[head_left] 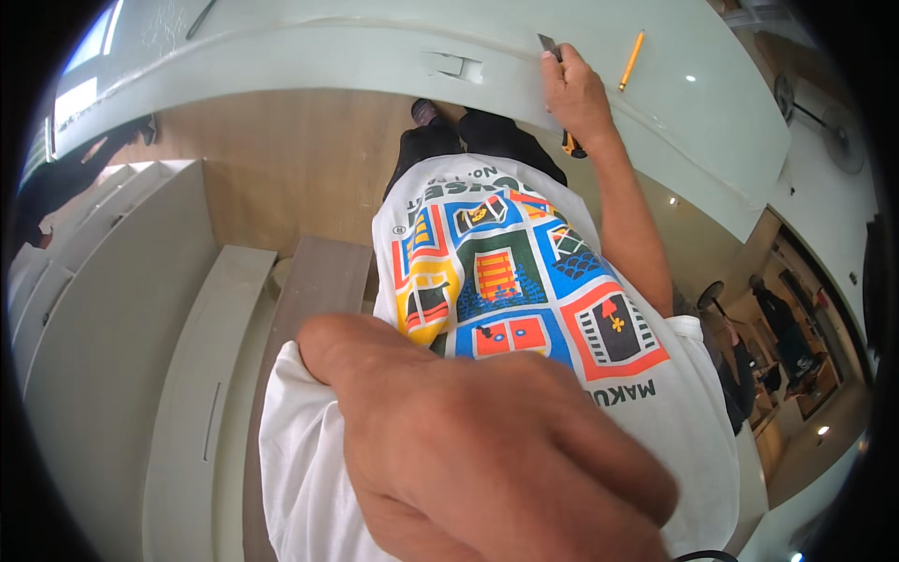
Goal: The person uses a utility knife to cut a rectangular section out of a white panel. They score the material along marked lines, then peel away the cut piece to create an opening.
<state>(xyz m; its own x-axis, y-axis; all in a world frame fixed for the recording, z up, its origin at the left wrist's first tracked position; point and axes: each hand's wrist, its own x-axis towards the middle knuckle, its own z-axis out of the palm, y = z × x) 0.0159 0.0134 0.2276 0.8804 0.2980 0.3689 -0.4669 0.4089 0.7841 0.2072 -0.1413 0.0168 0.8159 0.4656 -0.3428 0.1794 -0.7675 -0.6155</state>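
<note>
My right hand [582, 98] rests at the edge of a pale, glossy panel [356, 56], closed around a utility knife [572, 145]. The knife's grey blade end sticks out beyond my fingers, and its orange and black handle shows below my palm. A yellow pencil [632, 61] lies on the panel, just right of that hand. Very close to the camera, my left hand [487, 440] is raised in front of my shirt, with its fingers curled. Their tips are out of sight, so what they hold, if anything, is hidden.
A small rectangular cutout [454, 66] sits in the panel near its edge. A thin dark tool [199, 19] lies at the far left. White cabinet parts [122, 281] and a brown board [318, 281] stand to my left. A fan [833, 131] is at the far right.
</note>
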